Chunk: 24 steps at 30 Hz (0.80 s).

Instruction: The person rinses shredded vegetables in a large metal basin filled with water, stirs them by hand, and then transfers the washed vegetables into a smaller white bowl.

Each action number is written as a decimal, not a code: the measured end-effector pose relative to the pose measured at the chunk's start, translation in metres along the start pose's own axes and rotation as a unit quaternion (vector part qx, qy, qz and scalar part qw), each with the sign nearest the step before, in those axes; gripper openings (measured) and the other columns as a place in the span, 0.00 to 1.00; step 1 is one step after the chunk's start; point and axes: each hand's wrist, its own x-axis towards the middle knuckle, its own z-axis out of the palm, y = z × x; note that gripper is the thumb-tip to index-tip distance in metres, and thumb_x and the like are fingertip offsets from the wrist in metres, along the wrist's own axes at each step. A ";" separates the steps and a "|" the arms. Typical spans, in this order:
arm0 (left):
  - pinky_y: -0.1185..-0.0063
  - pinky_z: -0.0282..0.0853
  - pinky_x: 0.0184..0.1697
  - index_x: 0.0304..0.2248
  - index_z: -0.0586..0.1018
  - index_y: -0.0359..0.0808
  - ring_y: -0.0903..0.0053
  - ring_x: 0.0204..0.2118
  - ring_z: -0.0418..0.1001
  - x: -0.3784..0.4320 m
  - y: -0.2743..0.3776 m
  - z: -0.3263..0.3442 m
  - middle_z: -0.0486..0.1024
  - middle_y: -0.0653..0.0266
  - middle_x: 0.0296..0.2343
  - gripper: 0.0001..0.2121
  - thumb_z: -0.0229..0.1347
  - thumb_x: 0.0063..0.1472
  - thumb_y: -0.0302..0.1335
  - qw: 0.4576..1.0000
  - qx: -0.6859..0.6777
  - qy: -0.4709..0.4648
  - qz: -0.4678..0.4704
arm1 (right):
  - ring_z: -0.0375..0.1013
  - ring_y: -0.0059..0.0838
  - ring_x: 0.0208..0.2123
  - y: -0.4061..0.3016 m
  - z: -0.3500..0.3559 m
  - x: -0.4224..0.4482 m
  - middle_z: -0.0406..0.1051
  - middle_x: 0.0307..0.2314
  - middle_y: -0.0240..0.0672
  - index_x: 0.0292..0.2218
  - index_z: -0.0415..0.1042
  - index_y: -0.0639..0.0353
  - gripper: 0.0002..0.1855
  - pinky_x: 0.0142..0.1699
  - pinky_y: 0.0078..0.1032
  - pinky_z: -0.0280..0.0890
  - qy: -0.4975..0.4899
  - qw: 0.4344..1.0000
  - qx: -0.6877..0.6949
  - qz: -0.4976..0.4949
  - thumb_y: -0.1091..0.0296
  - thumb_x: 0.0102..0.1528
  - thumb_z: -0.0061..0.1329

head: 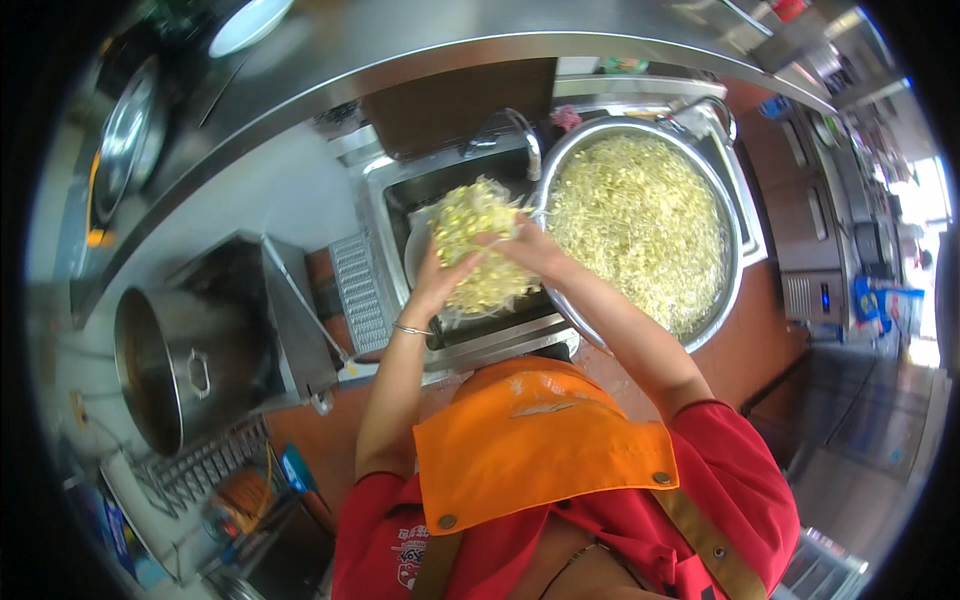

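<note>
Over the steel sink (540, 304), my left hand (439, 277) and my right hand (529, 244) hold a large bunch of bean sprouts (484, 217) between them. Behind and below the bunch, a pale round container (414, 259) shows in part inside the sink; its contents are hidden. Right of the sink stands a wide steel basin (733, 277) heaped with bean sprouts (637, 225). My right forearm crosses its near left rim. A curved faucet (531, 142) rises at the sink's back edge.
A steel shelf (450, 56) spans the far side, with a white plate (250, 26) and metal bowl (131, 142) on it. At left stand a large steel pot (217, 367) and a ribbed drainboard (361, 292). A second faucet (720, 112) is behind the basin.
</note>
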 end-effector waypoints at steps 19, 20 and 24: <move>0.75 0.73 0.39 0.45 0.72 0.33 0.67 0.36 0.75 0.020 0.024 0.091 0.71 0.56 0.39 0.14 0.54 0.59 0.21 0.900 0.367 -0.057 0.229 | 0.64 0.47 0.54 0.027 -0.205 -0.008 0.62 0.53 0.48 0.60 0.55 0.55 0.47 0.58 0.42 0.63 0.277 0.836 -0.469 -0.059 0.43 0.48 0.60; 0.69 0.71 0.45 0.46 0.71 0.32 0.64 0.43 0.73 0.022 0.025 0.112 0.70 0.53 0.42 0.16 0.56 0.58 0.24 0.886 0.396 -0.104 0.217 | 0.64 0.47 0.54 0.027 -0.223 0.006 0.62 0.53 0.48 0.60 0.55 0.55 0.47 0.58 0.42 0.63 0.277 0.836 -0.469 -0.065 0.43 0.48 0.60; 0.63 0.56 0.62 0.61 0.57 0.38 0.48 0.61 0.55 0.056 0.029 0.177 0.55 0.44 0.58 0.39 0.62 0.54 0.41 0.765 0.590 -0.172 0.195 | 0.49 0.52 0.63 0.042 -0.250 0.056 0.43 0.64 0.43 0.66 0.43 0.41 0.57 0.63 0.54 0.51 0.118 0.809 -0.575 0.017 0.38 0.44 0.60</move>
